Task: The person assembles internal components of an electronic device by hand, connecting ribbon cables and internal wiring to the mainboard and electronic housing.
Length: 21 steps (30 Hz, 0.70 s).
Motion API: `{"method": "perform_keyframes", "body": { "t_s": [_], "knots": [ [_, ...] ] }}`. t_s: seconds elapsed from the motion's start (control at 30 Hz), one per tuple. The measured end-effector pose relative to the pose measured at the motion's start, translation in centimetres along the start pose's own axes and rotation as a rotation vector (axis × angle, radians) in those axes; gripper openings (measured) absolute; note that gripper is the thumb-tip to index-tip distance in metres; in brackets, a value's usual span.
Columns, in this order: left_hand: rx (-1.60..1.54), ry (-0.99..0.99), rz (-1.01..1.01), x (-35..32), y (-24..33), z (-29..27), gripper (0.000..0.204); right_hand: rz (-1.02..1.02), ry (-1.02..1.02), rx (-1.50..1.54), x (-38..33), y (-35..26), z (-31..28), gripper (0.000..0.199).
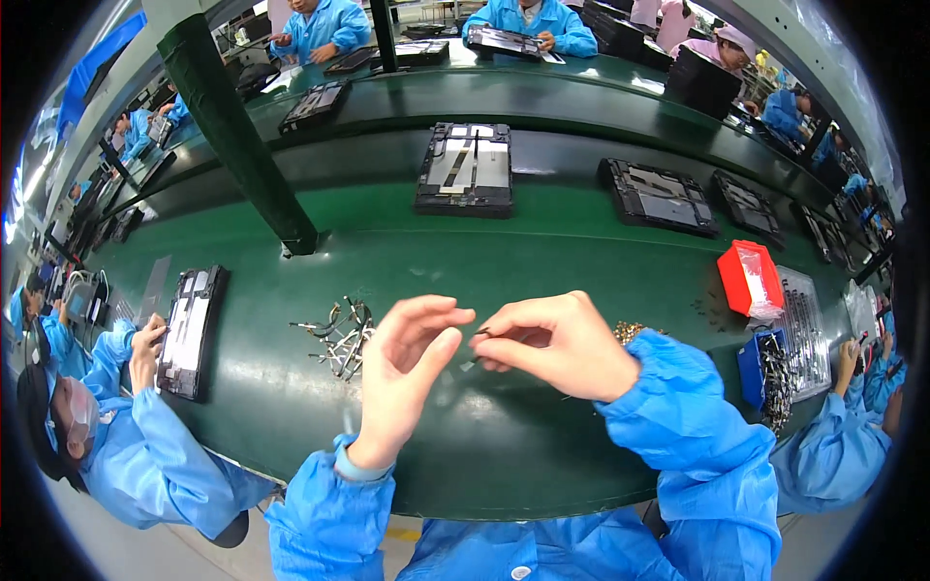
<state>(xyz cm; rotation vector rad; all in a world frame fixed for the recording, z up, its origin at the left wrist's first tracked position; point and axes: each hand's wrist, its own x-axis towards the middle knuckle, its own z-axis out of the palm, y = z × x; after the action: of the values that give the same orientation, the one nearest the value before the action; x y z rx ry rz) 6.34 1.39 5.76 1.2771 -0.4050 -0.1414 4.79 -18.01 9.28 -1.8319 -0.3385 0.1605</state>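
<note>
My left hand (407,363) is raised over the green bench with its thumb and fingers apart and nothing between them. Facing it, my right hand (562,339) pinches a small dark piece (482,333) between thumb and forefinger. Its kind is too small to make out. A little translucent scrap (467,366) shows just below those fingertips. Left of my left hand lies a loose heap of short black-and-white cables (339,339). Behind my right wrist, partly hidden by the sleeve, is a small pile of gold-coloured bits (630,331).
Open device housings (465,169) rest along the far strip, another (664,197) to the right. A red bin (748,276), a blue bin (752,373) of cables and a clear tray (806,329) stand right. A green post (237,136) rises left. A co-worker (145,426) handles a housing (192,334).
</note>
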Motion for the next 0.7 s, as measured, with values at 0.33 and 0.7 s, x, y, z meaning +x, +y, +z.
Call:
{"method": "perform_keyframes", "body": {
  "t_s": [0.33,0.7],
  "knots": [
    [0.107,-0.42,-0.495,-3.0,0.8,2.8,0.028,-0.047,0.249,-0.252,-3.9,-1.0,-2.6,0.021],
    [0.628,-0.432,0.16,-3.8,-0.1,7.7,0.019,-0.463,0.375,-0.436,-11.0,1.8,-1.7,0.025]
  ]
}}
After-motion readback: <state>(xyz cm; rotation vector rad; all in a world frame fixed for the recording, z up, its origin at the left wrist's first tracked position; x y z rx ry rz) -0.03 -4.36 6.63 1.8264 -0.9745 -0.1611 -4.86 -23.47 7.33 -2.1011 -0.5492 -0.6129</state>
